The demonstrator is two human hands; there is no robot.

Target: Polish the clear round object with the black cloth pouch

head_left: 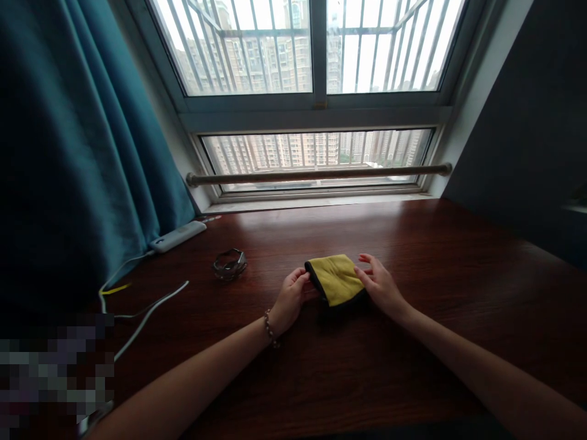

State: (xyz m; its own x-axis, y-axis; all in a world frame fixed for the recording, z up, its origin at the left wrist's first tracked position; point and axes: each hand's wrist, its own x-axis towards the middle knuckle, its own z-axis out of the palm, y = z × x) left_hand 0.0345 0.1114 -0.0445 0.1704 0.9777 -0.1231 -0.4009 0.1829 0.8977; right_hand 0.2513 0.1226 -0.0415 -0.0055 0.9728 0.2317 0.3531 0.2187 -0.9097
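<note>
A yellow cloth (337,278) with a dark edge is folded into a small, roughly square bundle above the brown wooden table (284,373). At its left edge, my left hand (291,299) pinches the dark border between thumb and fingers; a beaded bracelet circles that wrist. My right hand (380,286) is at the cloth's right side, fingers apart, the thumb side touching or just beside the yellow surface. The cloth's underside is hidden.
Left of the hands lies a dark, looped wristwatch-like object (229,264). A white power strip (178,236) sits by the blue curtain (92,134), with white cables (151,315) trailing forward. Behind the table are a metal rail (321,175) and a window.
</note>
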